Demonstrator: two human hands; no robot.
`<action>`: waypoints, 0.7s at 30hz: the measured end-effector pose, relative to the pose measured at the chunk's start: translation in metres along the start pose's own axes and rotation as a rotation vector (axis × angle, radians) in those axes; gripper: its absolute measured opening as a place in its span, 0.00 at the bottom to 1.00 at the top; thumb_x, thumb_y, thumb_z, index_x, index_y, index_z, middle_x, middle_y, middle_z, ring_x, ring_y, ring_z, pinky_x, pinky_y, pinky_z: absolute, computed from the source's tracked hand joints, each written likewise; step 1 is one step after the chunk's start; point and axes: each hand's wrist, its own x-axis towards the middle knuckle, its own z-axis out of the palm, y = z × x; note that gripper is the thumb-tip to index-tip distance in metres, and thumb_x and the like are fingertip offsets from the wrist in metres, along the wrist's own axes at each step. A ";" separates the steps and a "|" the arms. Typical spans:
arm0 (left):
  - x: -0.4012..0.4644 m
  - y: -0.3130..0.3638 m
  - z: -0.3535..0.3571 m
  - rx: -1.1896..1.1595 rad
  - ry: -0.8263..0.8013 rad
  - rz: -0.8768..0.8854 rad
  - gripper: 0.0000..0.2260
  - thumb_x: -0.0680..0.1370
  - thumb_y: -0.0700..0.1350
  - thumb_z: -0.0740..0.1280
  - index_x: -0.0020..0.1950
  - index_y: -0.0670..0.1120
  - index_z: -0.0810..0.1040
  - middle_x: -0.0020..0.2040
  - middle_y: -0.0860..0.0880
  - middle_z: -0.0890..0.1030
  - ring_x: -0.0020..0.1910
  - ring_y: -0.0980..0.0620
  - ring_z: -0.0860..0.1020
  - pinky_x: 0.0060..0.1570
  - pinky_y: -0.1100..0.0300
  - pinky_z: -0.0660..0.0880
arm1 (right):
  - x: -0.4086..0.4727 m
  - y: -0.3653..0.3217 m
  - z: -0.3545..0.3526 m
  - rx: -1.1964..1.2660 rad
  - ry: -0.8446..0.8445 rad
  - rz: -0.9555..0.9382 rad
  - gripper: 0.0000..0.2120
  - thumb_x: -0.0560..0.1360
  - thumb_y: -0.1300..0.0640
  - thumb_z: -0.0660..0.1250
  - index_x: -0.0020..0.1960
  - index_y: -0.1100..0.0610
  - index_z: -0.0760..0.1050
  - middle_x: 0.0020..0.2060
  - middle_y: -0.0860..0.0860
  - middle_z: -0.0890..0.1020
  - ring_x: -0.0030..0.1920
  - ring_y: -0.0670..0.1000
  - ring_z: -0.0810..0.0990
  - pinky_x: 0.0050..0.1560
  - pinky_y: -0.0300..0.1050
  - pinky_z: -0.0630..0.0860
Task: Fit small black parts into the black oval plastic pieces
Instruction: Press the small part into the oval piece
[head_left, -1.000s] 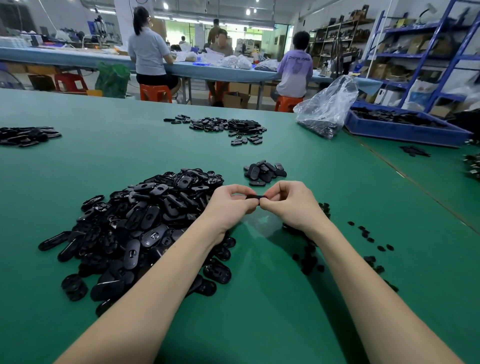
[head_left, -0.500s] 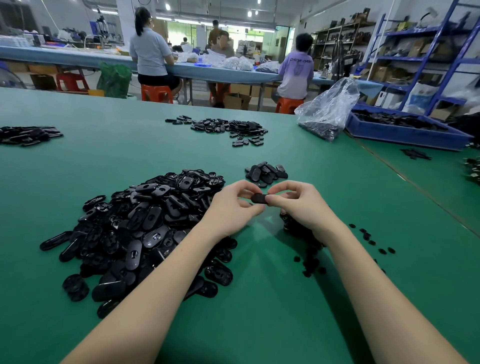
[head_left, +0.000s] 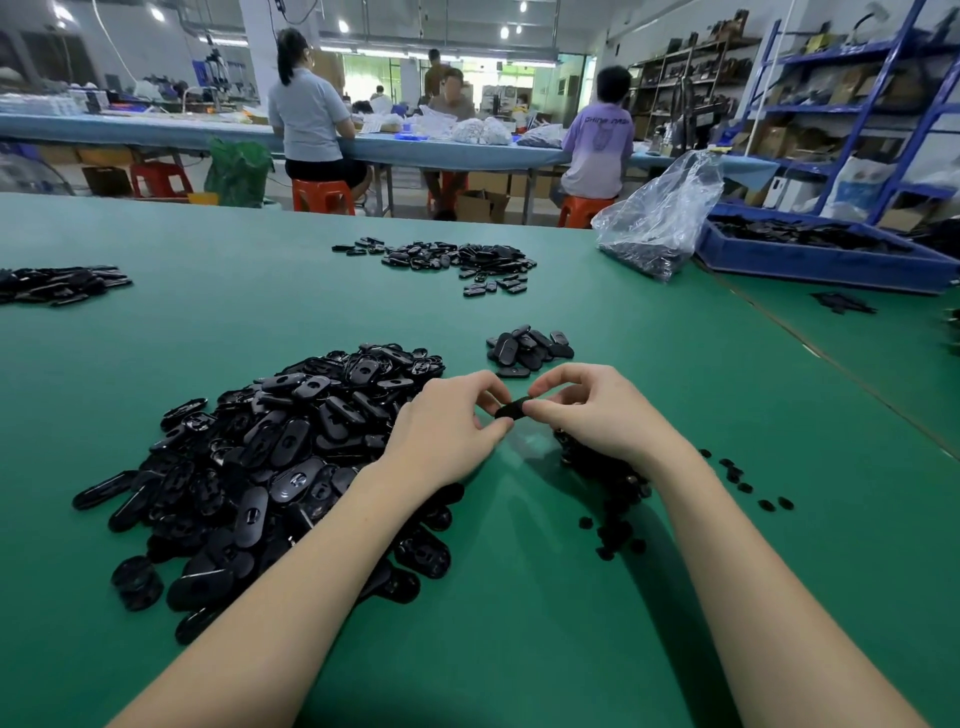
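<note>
One black oval piece (head_left: 511, 409) is pinched between the fingertips of my left hand (head_left: 449, 426) and my right hand (head_left: 597, 410), held a little above the green table (head_left: 571, 623). A large heap of black oval pieces (head_left: 270, 467) lies to the left, partly under my left forearm. Small black parts (head_left: 613, 499) lie in a loose pile under my right wrist, with a few scattered (head_left: 748, 483) to its right. A small pile of oval pieces (head_left: 527, 348) sits just beyond my hands. Whether a small part is in the held piece is hidden by my fingers.
More oval pieces lie at the far middle (head_left: 457, 260) and far left (head_left: 57, 283). A clear plastic bag (head_left: 660, 218) and a blue tray (head_left: 831, 254) with black parts stand at the back right. People sit at a bench behind.
Both hands have stayed together on the oval piece, turning it slightly between the fingertips; my fingers have spread a little and more of the piece shows.
</note>
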 end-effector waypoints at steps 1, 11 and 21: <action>0.002 0.000 -0.001 0.011 -0.004 -0.011 0.07 0.75 0.54 0.71 0.52 0.59 0.78 0.45 0.63 0.81 0.39 0.62 0.79 0.49 0.56 0.78 | -0.001 0.000 -0.002 -0.026 0.009 -0.012 0.05 0.73 0.47 0.75 0.47 0.45 0.82 0.38 0.40 0.86 0.36 0.40 0.81 0.38 0.34 0.73; 0.059 -0.001 0.002 0.075 0.068 -0.084 0.06 0.76 0.52 0.71 0.52 0.57 0.81 0.48 0.59 0.84 0.49 0.53 0.81 0.53 0.55 0.78 | 0.000 0.011 -0.022 -0.085 0.103 0.012 0.02 0.74 0.52 0.74 0.46 0.47 0.82 0.43 0.43 0.86 0.45 0.42 0.83 0.40 0.33 0.75; 0.111 0.008 0.029 0.446 -0.020 0.025 0.10 0.80 0.47 0.67 0.61 0.50 0.80 0.60 0.47 0.80 0.59 0.44 0.78 0.48 0.56 0.69 | 0.003 0.017 -0.021 -0.069 0.127 -0.011 0.00 0.74 0.53 0.73 0.45 0.48 0.83 0.40 0.43 0.86 0.36 0.34 0.80 0.32 0.24 0.69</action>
